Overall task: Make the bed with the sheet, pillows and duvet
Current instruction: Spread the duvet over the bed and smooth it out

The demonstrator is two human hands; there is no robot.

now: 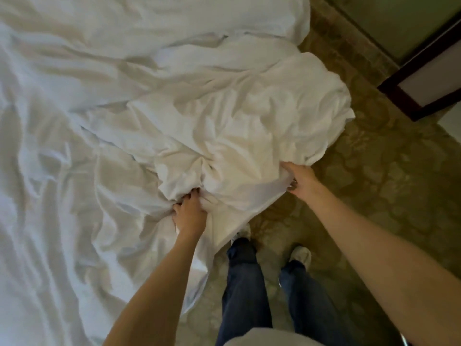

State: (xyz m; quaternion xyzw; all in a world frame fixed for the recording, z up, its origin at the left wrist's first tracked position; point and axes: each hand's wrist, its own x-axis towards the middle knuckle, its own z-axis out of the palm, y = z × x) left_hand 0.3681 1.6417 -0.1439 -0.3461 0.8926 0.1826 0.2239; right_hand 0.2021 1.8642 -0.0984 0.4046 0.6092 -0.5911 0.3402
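Observation:
A crumpled white duvet (224, 116) is bunched at the bed's corner and spills over the edge toward the floor. My left hand (190, 212) grips a gathered fold of it low in the middle. My right hand (298, 179) holds the duvet's outer edge, where it hangs over the carpet. Beneath and to the left, wrinkled white bedding (50, 171) covers the rest of the bed. No pillows are in view.
Patterned olive carpet (374, 183) fills the right side. A dark wooden frame with a pale panel (424, 88) stands at the upper right by the wall. My legs in blue jeans and pale shoes (300, 253) stand close to the bed's corner.

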